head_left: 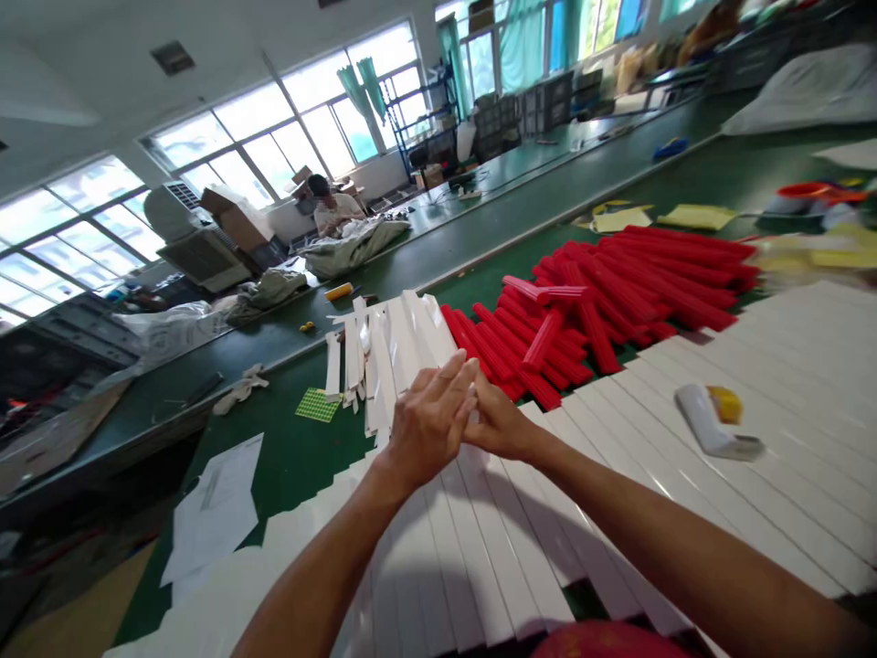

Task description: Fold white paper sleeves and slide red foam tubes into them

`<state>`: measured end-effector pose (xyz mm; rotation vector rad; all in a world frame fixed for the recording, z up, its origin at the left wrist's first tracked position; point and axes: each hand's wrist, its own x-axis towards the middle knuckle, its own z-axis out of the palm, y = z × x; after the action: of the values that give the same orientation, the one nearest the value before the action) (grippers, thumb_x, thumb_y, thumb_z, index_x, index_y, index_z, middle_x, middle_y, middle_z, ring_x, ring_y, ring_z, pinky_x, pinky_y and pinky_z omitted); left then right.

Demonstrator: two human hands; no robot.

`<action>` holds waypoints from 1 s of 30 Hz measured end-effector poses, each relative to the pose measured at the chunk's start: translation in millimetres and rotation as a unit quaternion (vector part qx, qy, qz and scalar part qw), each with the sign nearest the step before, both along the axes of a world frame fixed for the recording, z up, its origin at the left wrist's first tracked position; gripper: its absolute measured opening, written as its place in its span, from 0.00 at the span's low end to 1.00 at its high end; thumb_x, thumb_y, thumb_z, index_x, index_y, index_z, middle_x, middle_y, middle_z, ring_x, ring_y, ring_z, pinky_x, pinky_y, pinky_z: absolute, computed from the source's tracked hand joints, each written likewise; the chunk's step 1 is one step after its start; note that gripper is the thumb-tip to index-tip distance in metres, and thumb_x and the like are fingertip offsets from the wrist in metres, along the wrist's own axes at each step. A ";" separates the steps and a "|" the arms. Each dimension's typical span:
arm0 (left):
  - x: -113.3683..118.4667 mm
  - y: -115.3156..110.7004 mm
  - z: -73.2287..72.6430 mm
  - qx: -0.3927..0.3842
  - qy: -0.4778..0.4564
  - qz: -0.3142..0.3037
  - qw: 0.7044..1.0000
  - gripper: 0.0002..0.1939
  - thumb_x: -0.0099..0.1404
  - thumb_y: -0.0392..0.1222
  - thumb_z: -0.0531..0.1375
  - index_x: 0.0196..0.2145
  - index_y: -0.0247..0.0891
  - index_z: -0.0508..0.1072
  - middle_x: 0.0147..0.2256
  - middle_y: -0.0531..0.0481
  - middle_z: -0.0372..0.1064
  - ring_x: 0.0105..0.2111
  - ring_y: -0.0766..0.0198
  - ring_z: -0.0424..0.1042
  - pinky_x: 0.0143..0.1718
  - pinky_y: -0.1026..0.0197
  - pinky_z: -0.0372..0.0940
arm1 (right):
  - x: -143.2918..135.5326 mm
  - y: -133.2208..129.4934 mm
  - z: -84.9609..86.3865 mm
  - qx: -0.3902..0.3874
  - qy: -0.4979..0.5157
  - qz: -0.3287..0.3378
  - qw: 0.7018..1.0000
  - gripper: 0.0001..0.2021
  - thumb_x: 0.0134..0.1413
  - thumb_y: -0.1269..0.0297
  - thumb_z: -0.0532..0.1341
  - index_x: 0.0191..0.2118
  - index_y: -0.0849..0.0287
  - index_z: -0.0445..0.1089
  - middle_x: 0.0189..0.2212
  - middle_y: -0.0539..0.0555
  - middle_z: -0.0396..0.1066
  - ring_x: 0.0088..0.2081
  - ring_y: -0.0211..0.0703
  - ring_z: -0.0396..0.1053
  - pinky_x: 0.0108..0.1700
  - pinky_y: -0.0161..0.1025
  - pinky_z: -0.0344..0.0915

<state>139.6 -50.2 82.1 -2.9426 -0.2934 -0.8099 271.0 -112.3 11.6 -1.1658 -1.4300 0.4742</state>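
My left hand (pixel 426 422) and my right hand (pixel 499 422) meet over the far ends of the white strips (pixel 472 539), which lie side by side across the green table. The left fingers are pressed together and overlap the right fingertips. Both hands look closed, and whatever may be between them is hidden. Just beyond my left hand lies a pile of shorter white pieces (pixel 394 338). Past my right hand, a heap of red ribbed strips (pixel 548 329) spreads back to the right.
A white-and-yellow tape dispenser (pixel 713 422) rests on the strips at right. Paper sheets (pixel 216 503) and a green gridded card (pixel 317 404) lie at left. Yellow pads (pixel 697 216) are behind the red heap. A person (pixel 333 208) sits beyond the far bench.
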 end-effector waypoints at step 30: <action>-15.2 18.4 -11.9 0.026 -0.098 0.000 0.995 0.27 0.67 0.34 0.59 0.63 0.40 0.63 0.58 0.40 0.67 0.50 0.49 0.72 0.51 0.47 0.68 | 271.8 -145.5 -152.6 -0.448 -0.068 -0.609 0.651 0.31 0.44 0.53 0.68 0.50 0.70 0.68 0.52 0.74 0.66 0.54 0.63 0.64 0.52 0.48 0.61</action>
<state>124.3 -31.8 70.3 -2.8186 -0.2810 -1.0915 542.8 -257.8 -141.0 -2.6626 -0.1181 0.0519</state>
